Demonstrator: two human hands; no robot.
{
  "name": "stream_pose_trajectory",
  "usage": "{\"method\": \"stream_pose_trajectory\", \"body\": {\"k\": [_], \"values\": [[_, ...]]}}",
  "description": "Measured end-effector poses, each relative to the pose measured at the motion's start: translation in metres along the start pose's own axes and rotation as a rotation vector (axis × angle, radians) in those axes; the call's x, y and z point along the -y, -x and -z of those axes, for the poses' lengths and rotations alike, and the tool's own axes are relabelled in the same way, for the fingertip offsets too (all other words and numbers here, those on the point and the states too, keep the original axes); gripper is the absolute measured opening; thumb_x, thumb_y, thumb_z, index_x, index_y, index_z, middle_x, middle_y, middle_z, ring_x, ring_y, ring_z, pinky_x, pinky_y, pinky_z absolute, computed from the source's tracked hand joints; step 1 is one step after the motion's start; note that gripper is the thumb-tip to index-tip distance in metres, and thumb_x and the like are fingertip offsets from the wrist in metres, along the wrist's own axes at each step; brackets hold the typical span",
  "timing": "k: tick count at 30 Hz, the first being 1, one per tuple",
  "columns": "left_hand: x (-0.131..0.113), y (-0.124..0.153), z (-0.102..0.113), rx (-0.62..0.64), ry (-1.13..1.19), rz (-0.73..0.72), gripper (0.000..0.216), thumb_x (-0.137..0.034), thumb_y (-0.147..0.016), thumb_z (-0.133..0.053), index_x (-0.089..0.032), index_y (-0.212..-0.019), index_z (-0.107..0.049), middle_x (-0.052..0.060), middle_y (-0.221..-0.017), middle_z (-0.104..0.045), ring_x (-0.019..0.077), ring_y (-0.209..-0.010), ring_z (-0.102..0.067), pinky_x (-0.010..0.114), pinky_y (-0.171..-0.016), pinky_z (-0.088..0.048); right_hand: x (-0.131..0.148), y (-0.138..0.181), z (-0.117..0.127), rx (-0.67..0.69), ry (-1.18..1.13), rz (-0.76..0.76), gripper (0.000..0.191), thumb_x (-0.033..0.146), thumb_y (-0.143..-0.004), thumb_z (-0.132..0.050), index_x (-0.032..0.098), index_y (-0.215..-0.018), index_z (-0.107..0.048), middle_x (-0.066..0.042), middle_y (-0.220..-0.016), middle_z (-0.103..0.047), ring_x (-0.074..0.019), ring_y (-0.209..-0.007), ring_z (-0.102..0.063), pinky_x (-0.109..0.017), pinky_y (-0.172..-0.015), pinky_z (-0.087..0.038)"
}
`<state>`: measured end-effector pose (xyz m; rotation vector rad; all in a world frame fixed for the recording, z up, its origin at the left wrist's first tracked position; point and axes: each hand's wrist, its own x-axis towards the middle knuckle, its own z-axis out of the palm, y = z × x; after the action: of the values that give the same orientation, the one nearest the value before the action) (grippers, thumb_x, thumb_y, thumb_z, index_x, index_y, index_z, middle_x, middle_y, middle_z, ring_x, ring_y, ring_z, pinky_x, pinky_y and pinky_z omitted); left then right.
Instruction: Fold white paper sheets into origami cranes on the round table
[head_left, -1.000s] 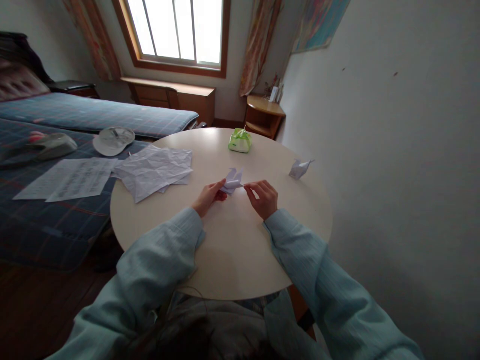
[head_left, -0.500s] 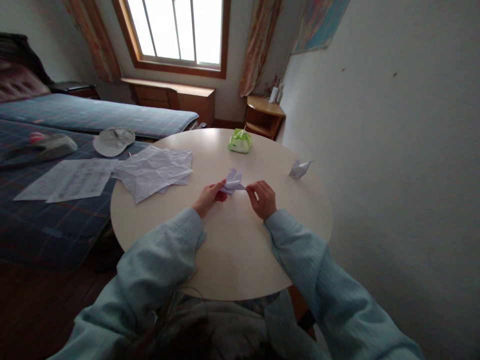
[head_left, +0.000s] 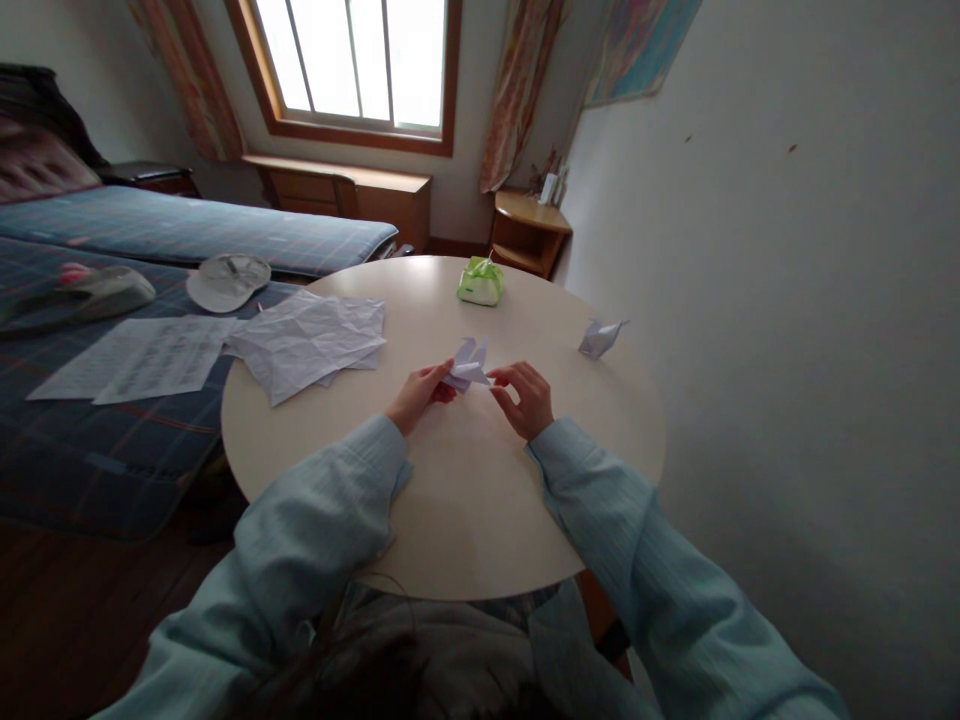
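Note:
A small folded white paper figure (head_left: 466, 366) is held just above the round cream table (head_left: 450, 500). My left hand (head_left: 417, 394) pinches its left end with closed fingers. My right hand (head_left: 525, 396) pinches its right tip between thumb and fingers. Both hands sit close together near the table's middle, in light blue sleeves.
A second folded paper figure (head_left: 599, 337) lies at the table's right edge by the wall. A green tissue pack (head_left: 480, 281) sits at the far side. Crumpled white sheets (head_left: 307, 340) overhang the left edge. A bed with printed papers (head_left: 135, 357) and a cap (head_left: 227, 280) stands left.
My right hand has shifted slightly left along the paper's tip; the figure and my left hand have hardly moved.

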<state>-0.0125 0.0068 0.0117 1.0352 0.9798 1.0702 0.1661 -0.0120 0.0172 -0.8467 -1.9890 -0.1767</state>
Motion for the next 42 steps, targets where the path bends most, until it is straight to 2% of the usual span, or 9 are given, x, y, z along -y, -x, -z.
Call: {"method": "stream_pose_trajectory", "body": {"k": [4,6,15,22,29,42], "values": [[0.001,0.000,-0.001,-0.004,0.007,-0.006,0.040,-0.050,-0.063,-0.062,-0.011,-0.063,-0.055,0.001,-0.052,-0.053,0.0068,-0.046,-0.047,0.021,-0.049,-0.037,0.000,0.001,0.001,0.005,-0.043,0.022,0.035,0.038,-0.088,-0.030,0.017,-0.080,-0.058,-0.004,-0.065,-0.056,-0.0142,-0.065,-0.050,-0.028,-0.061,-0.040],[0.001,0.000,-0.001,-0.003,-0.007,-0.009,0.040,-0.050,-0.064,-0.062,-0.011,-0.063,-0.055,0.000,-0.051,-0.053,0.0068,-0.046,-0.047,0.021,-0.048,-0.037,0.000,0.001,0.001,0.007,-0.047,0.022,0.036,0.038,-0.088,-0.030,0.017,-0.079,-0.057,-0.004,-0.065,-0.056,-0.0140,-0.064,-0.050,-0.027,-0.060,-0.040],[0.004,-0.001,-0.002,-0.018,-0.077,-0.021,0.043,-0.053,-0.061,-0.062,-0.011,-0.066,-0.057,-0.001,-0.051,-0.054,0.0065,-0.046,-0.047,0.020,-0.048,-0.036,0.001,0.000,-0.004,0.034,0.013,0.009,0.022,0.037,-0.080,-0.050,0.018,-0.070,-0.056,-0.001,-0.057,-0.053,-0.0113,-0.055,-0.047,-0.024,-0.054,-0.038],[0.004,0.000,-0.002,-0.009,-0.088,-0.022,0.044,-0.054,-0.060,-0.062,-0.011,-0.067,-0.058,0.000,-0.051,-0.054,0.0071,-0.047,-0.048,0.021,-0.050,-0.037,-0.001,0.003,-0.010,-0.013,0.010,-0.036,0.013,0.028,-0.080,-0.050,0.019,-0.078,-0.059,-0.001,-0.063,-0.057,-0.0098,-0.056,-0.050,-0.022,-0.054,-0.042],[0.004,-0.001,-0.002,0.015,-0.090,-0.030,0.043,-0.053,-0.062,-0.061,-0.011,-0.066,-0.057,0.000,-0.051,-0.053,0.0066,-0.047,-0.047,0.021,-0.050,-0.037,-0.005,0.006,-0.013,-0.035,0.005,-0.028,0.012,0.022,-0.080,-0.050,0.021,-0.080,-0.061,-0.002,-0.067,-0.058,-0.0105,-0.060,-0.053,-0.022,-0.055,-0.043],[0.005,-0.003,0.000,0.012,-0.060,-0.017,0.036,-0.047,-0.064,-0.061,-0.012,-0.067,-0.056,-0.001,-0.053,-0.054,0.0067,-0.047,-0.048,0.021,-0.050,-0.039,-0.005,0.002,-0.009,0.019,0.201,0.175,0.016,0.013,-0.076,-0.048,0.021,-0.072,-0.062,0.000,-0.064,-0.058,-0.0097,-0.060,-0.051,-0.020,-0.054,-0.041]]}}
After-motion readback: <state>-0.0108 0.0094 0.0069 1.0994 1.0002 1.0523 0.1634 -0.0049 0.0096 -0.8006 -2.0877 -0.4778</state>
